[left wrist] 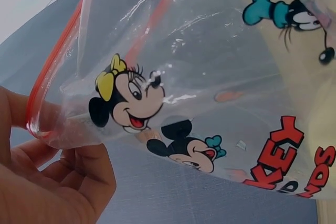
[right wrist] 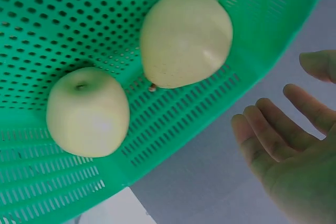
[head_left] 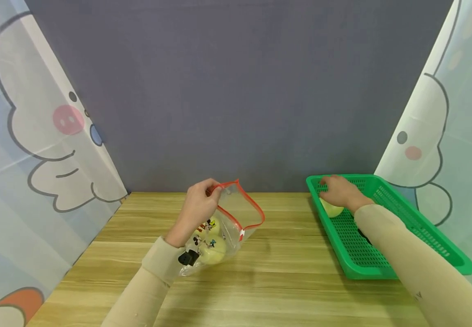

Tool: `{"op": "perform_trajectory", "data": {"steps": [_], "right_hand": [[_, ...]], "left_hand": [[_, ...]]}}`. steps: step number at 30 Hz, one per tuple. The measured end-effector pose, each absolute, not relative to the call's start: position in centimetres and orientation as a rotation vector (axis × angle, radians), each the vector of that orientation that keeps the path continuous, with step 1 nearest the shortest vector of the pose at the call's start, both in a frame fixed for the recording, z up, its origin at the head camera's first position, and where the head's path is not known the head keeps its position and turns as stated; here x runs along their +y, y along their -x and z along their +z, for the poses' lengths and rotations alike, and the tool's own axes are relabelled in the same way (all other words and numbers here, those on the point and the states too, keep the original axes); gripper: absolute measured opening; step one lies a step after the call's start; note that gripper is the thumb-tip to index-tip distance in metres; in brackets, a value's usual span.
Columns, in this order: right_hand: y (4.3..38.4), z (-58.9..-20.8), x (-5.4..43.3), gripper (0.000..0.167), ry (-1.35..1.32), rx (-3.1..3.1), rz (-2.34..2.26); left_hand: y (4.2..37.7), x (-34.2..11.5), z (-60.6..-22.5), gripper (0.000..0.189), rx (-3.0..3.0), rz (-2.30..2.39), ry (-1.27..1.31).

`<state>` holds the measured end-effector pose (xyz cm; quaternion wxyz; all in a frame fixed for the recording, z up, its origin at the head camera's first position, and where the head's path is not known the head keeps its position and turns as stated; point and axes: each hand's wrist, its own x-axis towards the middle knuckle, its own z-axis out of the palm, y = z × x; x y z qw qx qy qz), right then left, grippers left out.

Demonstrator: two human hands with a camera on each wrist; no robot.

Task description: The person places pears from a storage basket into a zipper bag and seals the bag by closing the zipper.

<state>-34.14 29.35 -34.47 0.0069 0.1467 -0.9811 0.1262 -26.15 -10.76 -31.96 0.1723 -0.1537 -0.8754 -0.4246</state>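
Note:
My left hand (head_left: 201, 202) pinches the red-edged rim of a clear zip bag (head_left: 231, 243), whose mouth gapes toward the right. Cartoon mouse prints cover the bag, and pale yellow round fruits (head_left: 212, 250) lie inside it. In the left wrist view, thumb and fingers (left wrist: 89, 166) grip the bag's corner. My right hand (head_left: 341, 193) is over the far left corner of a green basket (head_left: 344, 261), its fingers spread and loosely bent. Below it, the right wrist view shows a pale yellow apple (right wrist: 88, 114) and a pale yellow pear (right wrist: 186, 38) in the basket.
The bag rests on a wood-grain table (head_left: 285, 290), left of the basket. A dark grey backdrop (head_left: 236, 95) stands behind the table. Curtains with cartoon animals (head_left: 43, 109) hang at both sides, the right one close to the basket.

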Motion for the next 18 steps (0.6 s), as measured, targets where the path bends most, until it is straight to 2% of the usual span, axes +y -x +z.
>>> {"op": "perform_trajectory", "data": {"steps": [9,18], "right_hand": [[35.7,-36.0,30.3,0.053,-0.465,-3.171,0.342],[36.6,-37.9,31.5,0.067,-0.517,-3.3,0.321]], "left_hand": [[26.0,-10.9,-32.1,0.018,-2.482,-1.195,0.458],[25.9,-10.9,-32.2,0.017,-2.482,-1.194,0.445]]}}
